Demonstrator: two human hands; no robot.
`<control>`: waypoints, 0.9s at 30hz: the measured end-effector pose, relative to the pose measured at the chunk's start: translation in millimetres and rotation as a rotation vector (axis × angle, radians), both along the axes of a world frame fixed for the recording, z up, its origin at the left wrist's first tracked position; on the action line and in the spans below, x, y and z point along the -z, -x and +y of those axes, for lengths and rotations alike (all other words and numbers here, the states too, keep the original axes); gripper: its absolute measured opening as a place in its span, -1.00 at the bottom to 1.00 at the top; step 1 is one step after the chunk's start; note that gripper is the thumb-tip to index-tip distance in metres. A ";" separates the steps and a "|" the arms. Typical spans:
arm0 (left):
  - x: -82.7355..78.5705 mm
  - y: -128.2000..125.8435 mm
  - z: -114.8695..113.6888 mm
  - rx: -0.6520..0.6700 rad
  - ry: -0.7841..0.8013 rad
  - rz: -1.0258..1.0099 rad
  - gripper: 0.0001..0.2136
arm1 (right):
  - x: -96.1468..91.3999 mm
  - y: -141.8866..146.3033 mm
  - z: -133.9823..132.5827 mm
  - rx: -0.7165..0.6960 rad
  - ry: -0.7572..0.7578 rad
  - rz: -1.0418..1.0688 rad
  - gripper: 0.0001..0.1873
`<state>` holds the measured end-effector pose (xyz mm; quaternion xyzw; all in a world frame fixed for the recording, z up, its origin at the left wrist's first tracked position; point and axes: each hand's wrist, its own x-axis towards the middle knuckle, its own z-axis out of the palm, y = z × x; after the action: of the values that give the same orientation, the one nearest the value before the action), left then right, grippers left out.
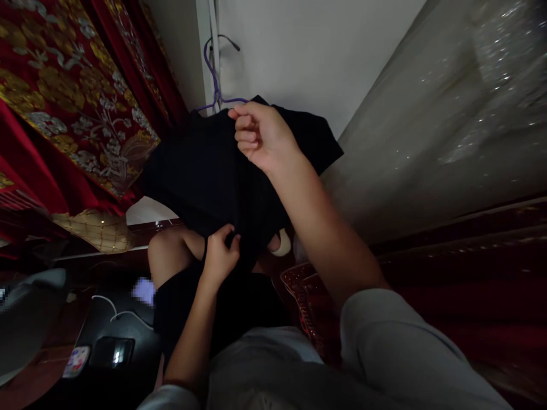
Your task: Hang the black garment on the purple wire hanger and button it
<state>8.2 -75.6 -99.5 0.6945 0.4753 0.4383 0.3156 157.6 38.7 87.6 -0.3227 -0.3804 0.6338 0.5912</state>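
A black short-sleeved shirt (196,165) spreads from a purple hanger (216,94) down toward my lap. My left hand (221,256) is closed at the lower front of the shirt, its thumb and fingers pinching the dark cloth. Higher up, my right hand (265,134) is in front of the shirt's neckline, just below the hanger. Its fingers are curled, with thumb and forefinger together at the tip. Whatever lies in that pinch is too small or dark to make out. Folds in the black cloth are hard to see in the dim light.
The hanger hooks by a white pole (215,51) against the wall. Red embroidered cloth (81,85) hangs at left; clear plastic sheeting (436,131) covers something at right. Low on the left, a phone (111,352) and a white cable (117,313) rest on a black surface.
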 end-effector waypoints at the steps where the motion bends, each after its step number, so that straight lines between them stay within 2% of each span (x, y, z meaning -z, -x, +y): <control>1: 2.9 1.3 3.7 0.023 0.025 0.031 -0.92 | -0.7 1.9 0.4 0.011 -0.039 -0.047 -0.80; 3: -0.1 7.4 12.8 0.037 0.039 0.076 -0.95 | 4.2 5.7 -3.2 0.022 -0.122 -0.126 -0.76; 5: -19.3 15.9 24.8 0.023 -0.047 0.035 -0.83 | 12.2 8.4 -9.5 0.036 -0.190 -0.176 -0.74; 8: -74.5 25.9 49.3 -0.001 -0.343 -0.143 -0.67 | 20.5 8.5 -19.0 0.079 -0.235 -0.248 -0.71; 11: -133.4 25.3 77.1 -0.013 -0.627 -0.167 -0.68 | 20.3 5.5 -27.0 0.107 -0.282 -0.293 -0.70; 13: -159.4 18.6 90.4 0.043 -0.727 -0.035 -0.82 | 17.9 4.1 -30.2 0.104 -0.339 -0.300 -0.70; 15: -173.0 9.7 96.1 0.054 -0.770 0.077 -0.92 | 18.5 5.2 -29.6 0.131 -0.394 -0.306 -0.70; 17: -179.3 4.5 97.0 0.018 -0.786 0.095 -0.90 | 26.9 9.8 -24.7 0.220 -0.413 -0.343 -0.71; 19: -183.1 10.4 101.0 -0.026 -0.821 0.024 -0.91 | 44.8 16.4 -18.2 0.302 -0.389 -0.431 -0.72; 22: -181.7 50.4 126.1 -0.177 -0.889 -0.187 -0.88 | 81.1 23.3 -14.9 0.277 -0.317 -0.601 -0.72; 24: -167.1 93.3 152.6 -0.316 -0.880 -0.317 -0.79 | 101.6 22.1 -20.4 0.205 -0.292 -0.668 -0.72; 25: -154.0 115.7 165.1 -0.358 -0.815 -0.348 -0.75 | 108.4 19.6 -25.1 0.173 -0.293 -0.676 -0.73; 26: -137.3 136.7 175.2 -0.379 -0.737 -0.370 -0.69 | 112.5 16.2 -30.3 0.145 -0.300 -0.673 -0.74; 27: -118.0 154.9 181.6 -0.315 -0.611 -0.328 -0.65 | 114.2 12.1 -35.7 0.115 -0.310 -0.668 -0.75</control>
<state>-146.7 106.0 18.5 0.5958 0.3669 0.7081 0.0947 145.5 3.0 -26.6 -0.4393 -0.6250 0.3942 0.5109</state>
